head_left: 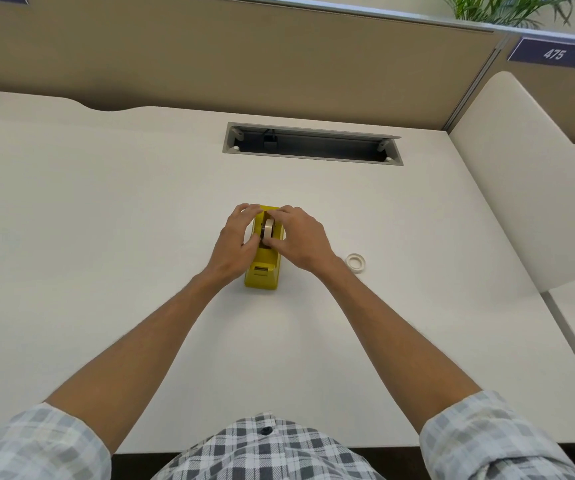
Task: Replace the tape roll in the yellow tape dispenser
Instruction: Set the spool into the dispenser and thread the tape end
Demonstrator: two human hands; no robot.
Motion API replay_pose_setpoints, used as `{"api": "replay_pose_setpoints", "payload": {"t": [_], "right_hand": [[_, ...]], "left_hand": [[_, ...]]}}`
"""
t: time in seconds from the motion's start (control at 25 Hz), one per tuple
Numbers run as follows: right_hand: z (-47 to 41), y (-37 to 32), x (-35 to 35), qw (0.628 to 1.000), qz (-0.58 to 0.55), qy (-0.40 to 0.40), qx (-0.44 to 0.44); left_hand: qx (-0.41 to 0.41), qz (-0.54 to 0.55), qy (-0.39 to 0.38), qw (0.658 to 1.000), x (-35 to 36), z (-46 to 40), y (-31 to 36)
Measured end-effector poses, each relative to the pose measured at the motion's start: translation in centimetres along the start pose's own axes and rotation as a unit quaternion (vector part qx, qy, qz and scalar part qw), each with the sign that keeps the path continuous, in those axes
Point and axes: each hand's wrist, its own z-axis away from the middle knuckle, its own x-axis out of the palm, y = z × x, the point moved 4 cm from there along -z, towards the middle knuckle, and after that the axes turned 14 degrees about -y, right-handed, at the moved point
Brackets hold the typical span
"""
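A pale, off-white bench (106,209) fills the view, backed by a tan partition panel (210,57) with a metal top rail. Beyond the hands, a long cable slot (312,143) is sunk into the bench with its grey lid tilted open. Up to the right of the hands, a dark blue plate reading 475 (554,53) hangs on the partition, with green plant fronds (518,6) above it, cut off by the frame edge. A cream side divider (521,174) stands on the right.

The yellow tape dispenser (262,271) sits between the hands, its far half largely covered by them; only its near end with a small slot shows plainly. The left hand (236,242) cups the dispenser's left flank, fingers curled over the far end. The right hand (296,239) is pinched on the tape roll (268,229), which stands on edge in the dispenser's cradle; whether it is fully seated cannot be told. A second tape roll (355,262), pale and lying flat, rests on the bench just right of the right wrist. Rolled plaid sleeves (480,441) sit at the bottom edge.
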Motion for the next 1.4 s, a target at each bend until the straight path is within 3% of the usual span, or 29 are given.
{"api": "replay_pose_setpoints", "payload": {"t": [0.28, 0.52, 0.76, 0.96, 1.16, 1.4], "right_hand": [[-0.4, 0.3, 0.0, 1.000, 0.001, 0.010, 0.012], [-0.3, 0.3, -0.1, 0.999, -0.042, 0.023, 0.018], [0.3, 0.1, -0.4, 0.981, -0.191, 0.032, 0.002], [1.2, 0.3, -0.9, 0.941, -0.333, 0.054, 0.034], [2.1, 1.4, -1.3, 0.938, -0.339, 0.034, 0.067], [2.2, 1.6, -1.4, 0.953, -0.303, 0.000, 0.024]], "left_hand": [[-0.039, 0.020, -0.051, 0.998, 1.6, 1.2, -0.8], [-0.042, -0.016, -0.023, 0.999, 1.1, 1.0, -0.6], [0.021, -0.034, 0.043, 0.998, 0.5, 0.6, 0.6], [0.049, -0.034, 0.066, 0.996, 0.3, 1.0, 1.1], [0.038, 0.042, 0.011, 0.998, 0.0, 1.2, 0.9], [0.008, 0.114, -0.046, 0.992, -1.1, 0.3, 1.1]]}}
